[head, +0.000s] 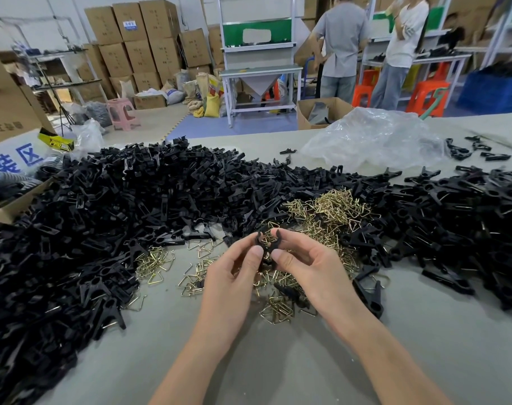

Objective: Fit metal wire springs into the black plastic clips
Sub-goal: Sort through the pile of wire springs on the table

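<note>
Both hands meet at the table's middle over a black plastic clip point(265, 244). My left hand point(234, 276) pinches one half of it between thumb and fingers, and my right hand point(304, 264) pinches the other half; the clip's two curved jaws stick up above the fingertips. A heap of brass-coloured wire springs point(330, 209) lies just behind and under the hands, with more springs point(155, 258) scattered to the left. A big mound of loose black clip parts point(132, 200) covers the left and back of the table. Another pile of black clips point(468, 217) spreads on the right.
A crumpled clear plastic bag point(371, 138) lies at the back right. An open cardboard box point(12, 182) stands at the left edge. Bare grey table point(278, 361) surrounds my forearms. Two people stand by workbenches point(260, 74) far behind, near stacked cartons.
</note>
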The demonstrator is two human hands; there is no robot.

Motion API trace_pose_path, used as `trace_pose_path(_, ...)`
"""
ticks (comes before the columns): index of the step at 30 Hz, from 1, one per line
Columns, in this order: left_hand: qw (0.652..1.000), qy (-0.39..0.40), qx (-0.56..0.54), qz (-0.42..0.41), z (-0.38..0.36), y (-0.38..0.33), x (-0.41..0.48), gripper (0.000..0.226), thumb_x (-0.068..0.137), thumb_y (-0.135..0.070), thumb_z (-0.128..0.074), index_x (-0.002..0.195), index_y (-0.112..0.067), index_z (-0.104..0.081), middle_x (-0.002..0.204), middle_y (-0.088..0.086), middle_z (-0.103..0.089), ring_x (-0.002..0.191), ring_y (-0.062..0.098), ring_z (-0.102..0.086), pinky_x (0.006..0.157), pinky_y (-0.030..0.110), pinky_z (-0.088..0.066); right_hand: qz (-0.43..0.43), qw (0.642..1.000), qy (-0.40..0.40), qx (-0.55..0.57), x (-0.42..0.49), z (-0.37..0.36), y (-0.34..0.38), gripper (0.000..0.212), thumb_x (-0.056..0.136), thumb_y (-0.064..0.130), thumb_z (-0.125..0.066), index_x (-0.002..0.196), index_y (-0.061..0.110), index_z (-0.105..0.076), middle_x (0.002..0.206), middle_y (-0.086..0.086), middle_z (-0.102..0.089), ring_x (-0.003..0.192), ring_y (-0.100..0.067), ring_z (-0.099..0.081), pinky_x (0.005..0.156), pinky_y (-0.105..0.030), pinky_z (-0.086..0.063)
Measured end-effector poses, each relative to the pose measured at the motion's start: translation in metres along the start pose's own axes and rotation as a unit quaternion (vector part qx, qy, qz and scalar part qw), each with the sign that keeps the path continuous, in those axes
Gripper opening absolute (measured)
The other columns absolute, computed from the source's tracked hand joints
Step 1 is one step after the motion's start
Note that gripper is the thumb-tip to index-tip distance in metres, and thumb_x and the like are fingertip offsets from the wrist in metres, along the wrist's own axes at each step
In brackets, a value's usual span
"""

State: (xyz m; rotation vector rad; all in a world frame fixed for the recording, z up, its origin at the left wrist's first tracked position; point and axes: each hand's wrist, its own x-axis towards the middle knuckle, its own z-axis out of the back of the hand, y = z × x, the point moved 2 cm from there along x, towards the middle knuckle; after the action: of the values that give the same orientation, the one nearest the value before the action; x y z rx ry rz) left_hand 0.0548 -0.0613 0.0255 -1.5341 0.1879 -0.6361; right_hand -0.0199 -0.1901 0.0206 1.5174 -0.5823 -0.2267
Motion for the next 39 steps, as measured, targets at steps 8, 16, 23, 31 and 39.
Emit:
trace_pose_path(8,1.0,0.004,0.01,0.01,0.0021,0.0031,0.0017,0.022,0.096,-0.024,-0.062,0.111,-0.04,-0.068,0.103,-0.02,-0.075,0.087,-0.003,-0.069,0.079,0.012,-0.051,-0.006,1.0,0.005,-0.012,0.0007,-0.0021,-0.001,0.039,0.093,0.007,-0.071,0.109,0.043,-0.072,0.104,0.011,-0.077,0.096,-0.004,-0.072,0.085,-0.016,-0.054)
trace_pose_path(16,1.0,0.004,0.013,0.0,0.0064,0.0082,0.0033,0.005,0.091,-0.034,-0.066,0.091,-0.031,-0.07,0.077,-0.014,-0.069,0.07,0.002,-0.059,0.069,0.016,-0.046,-0.014,0.999,-0.002,-0.039,0.0014,0.0001,-0.0014,0.038,0.092,0.013,-0.073,0.108,0.047,-0.071,0.095,0.015,-0.076,0.081,0.001,-0.07,0.079,-0.012,-0.052)
trace_pose_path(23,0.999,0.0,0.03,-0.02,0.0048,0.0067,0.001,0.012,0.096,-0.03,-0.062,0.091,-0.031,-0.073,0.075,-0.016,-0.07,0.067,-0.002,-0.059,0.065,0.01,-0.044,-0.022,1.0,-0.001,-0.011,0.0012,0.0005,-0.0036,0.031,0.093,0.015,-0.07,0.114,0.037,-0.073,0.103,0.015,-0.077,0.092,-0.009,-0.073,0.078,-0.02,-0.057)
trace_pose_path(31,0.998,0.003,0.061,-0.021,0.0056,0.0033,0.0011,0.015,0.095,-0.035,-0.061,0.089,-0.036,-0.074,0.078,-0.016,-0.073,0.071,-0.003,-0.063,0.067,0.01,-0.046,-0.03,0.999,0.015,0.013,0.0,0.0,-0.0015,0.038,0.093,0.009,-0.071,0.117,0.037,-0.074,0.108,-0.014,-0.072,0.088,-0.021,-0.073,0.077,-0.024,-0.059)
trace_pose_path(39,0.996,0.013,0.085,-0.039,0.0045,0.0025,-0.001,0.014,0.098,-0.021,-0.062,0.096,-0.03,-0.072,0.067,-0.022,-0.066,0.058,-0.006,-0.053,0.058,0.007,-0.04,-0.029,0.999,-0.014,0.004,0.0024,0.004,-0.0075,0.041,0.089,0.012,-0.076,0.122,0.036,-0.071,0.096,-0.003,-0.076,0.085,-0.016,-0.075,0.088,-0.03,-0.059)
